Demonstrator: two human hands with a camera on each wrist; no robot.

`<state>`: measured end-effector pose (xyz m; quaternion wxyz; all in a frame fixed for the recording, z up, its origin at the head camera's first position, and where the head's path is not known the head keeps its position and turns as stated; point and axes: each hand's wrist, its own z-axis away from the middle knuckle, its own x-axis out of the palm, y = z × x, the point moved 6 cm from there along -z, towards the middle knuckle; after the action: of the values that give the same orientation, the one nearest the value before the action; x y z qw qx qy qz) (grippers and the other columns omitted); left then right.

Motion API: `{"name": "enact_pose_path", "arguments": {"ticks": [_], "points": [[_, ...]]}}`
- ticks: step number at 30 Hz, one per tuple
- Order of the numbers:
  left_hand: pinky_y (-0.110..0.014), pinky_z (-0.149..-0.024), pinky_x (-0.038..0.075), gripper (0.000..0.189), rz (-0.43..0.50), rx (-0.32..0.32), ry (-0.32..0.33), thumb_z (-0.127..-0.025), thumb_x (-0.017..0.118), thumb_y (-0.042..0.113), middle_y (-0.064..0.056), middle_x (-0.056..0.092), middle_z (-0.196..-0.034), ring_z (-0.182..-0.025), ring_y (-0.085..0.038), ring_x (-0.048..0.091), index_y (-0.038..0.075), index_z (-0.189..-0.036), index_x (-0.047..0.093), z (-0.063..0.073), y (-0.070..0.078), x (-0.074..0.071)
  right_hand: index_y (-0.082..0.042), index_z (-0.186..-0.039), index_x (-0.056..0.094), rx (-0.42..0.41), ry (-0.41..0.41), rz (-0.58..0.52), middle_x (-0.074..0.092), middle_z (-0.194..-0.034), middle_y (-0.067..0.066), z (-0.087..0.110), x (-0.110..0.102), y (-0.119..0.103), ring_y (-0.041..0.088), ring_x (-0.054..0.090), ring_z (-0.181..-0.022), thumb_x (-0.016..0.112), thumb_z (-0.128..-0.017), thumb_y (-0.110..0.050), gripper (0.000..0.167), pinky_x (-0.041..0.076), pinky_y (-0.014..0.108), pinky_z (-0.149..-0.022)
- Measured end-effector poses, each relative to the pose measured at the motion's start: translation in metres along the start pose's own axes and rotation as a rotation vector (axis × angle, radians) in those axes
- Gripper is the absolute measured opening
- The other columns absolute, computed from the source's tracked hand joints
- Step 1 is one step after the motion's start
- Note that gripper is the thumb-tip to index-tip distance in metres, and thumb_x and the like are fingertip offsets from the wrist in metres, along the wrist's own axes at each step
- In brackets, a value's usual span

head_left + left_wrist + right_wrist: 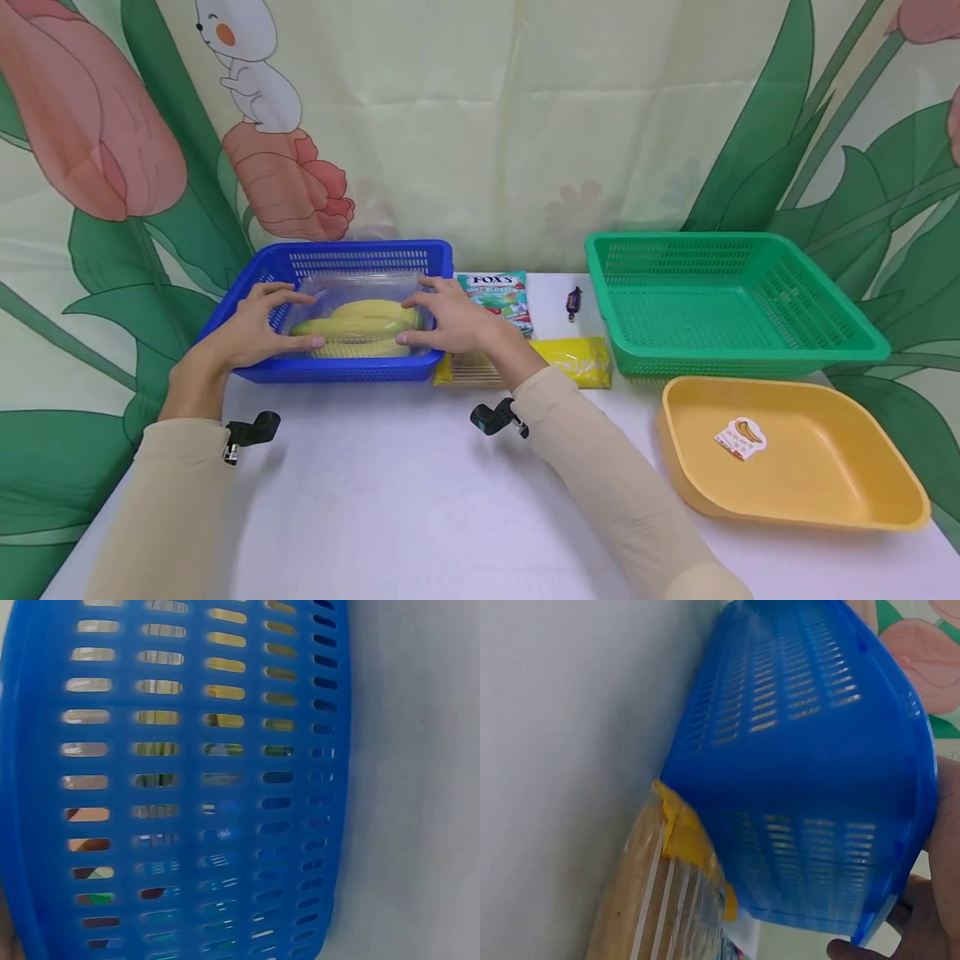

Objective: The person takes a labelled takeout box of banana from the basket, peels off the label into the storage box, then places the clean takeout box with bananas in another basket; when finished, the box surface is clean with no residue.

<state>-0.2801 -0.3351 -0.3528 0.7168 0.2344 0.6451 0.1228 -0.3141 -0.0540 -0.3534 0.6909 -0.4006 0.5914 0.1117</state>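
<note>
A clear plastic box of bananas (367, 318) lies inside the blue basket (345, 369) at the back left of the table. At the box's left end is my left hand (255, 325), thumb toward the front and fingers toward the back. My right hand (453, 318) spans the right end in the same way, its wrist over the basket's right rim. Through the slots of the blue basket (187, 705), yellow shows in the left wrist view. The right wrist view catches part of the right hand (937, 900) by the rim; its fingertip contact is hidden there.
Right of the basket lie a Fox's candy bag (495, 296), a yellow packet (577, 362) with a see-through part, and a small dark wrapped sweet (573, 303). A green basket (720, 362) and an orange tub (795, 467) with a banana label (741, 437) stand at right.
</note>
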Motion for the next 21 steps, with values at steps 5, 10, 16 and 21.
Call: {"name": "enact_pose_path", "arguments": {"ticks": [5,10,16,21], "points": [[-0.086,-0.106,0.009,0.085,0.003,0.012,-0.021,-0.085,0.079,0.053,-0.019,0.006,-0.171,-0.152,-0.058,-0.005,0.011,-0.152,0.047,-0.0027,-0.0022,0.0029,-0.023,-0.151,0.052,0.011,-0.023,0.026,0.018,-0.171,0.008,0.0022,0.0005,-0.0004,0.031,0.011,-0.157,0.059,-0.096,-0.064,0.068,0.021,0.055,-0.125],[-0.085,-0.108,0.004,0.086,-0.016,0.014,-0.047,-0.086,0.078,0.056,-0.018,0.01,-0.171,-0.152,-0.056,-0.007,0.012,-0.153,0.046,-0.0046,-0.0011,0.0034,-0.027,-0.15,0.053,0.025,-0.015,0.072,0.018,-0.171,0.006,0.0043,-0.0006,-0.0008,0.029,0.012,-0.157,0.057,-0.097,-0.065,0.066,0.022,0.053,-0.125],[-0.087,-0.105,0.004,0.089,-0.041,-0.041,-0.074,-0.085,0.076,0.061,-0.021,0.007,-0.171,-0.15,-0.06,-0.009,0.013,-0.153,0.045,-0.0026,-0.0017,0.0026,-0.028,-0.147,0.057,0.011,0.009,0.076,0.022,-0.17,0.005,0.0033,-0.0008,-0.0022,0.029,0.014,-0.157,0.057,-0.096,-0.067,0.064,0.024,0.055,-0.124],[-0.086,-0.107,0.004,0.087,-0.035,-0.05,-0.078,-0.085,0.076,0.06,-0.023,0.007,-0.17,-0.15,-0.061,-0.007,0.011,-0.151,0.045,-0.0019,0.0033,0.0026,-0.028,-0.146,0.058,0.015,0.03,0.064,0.022,-0.17,0.005,0.0036,0.001,-0.0004,0.03,0.014,-0.157,0.057,-0.095,-0.066,0.064,0.023,0.055,-0.124]]}}
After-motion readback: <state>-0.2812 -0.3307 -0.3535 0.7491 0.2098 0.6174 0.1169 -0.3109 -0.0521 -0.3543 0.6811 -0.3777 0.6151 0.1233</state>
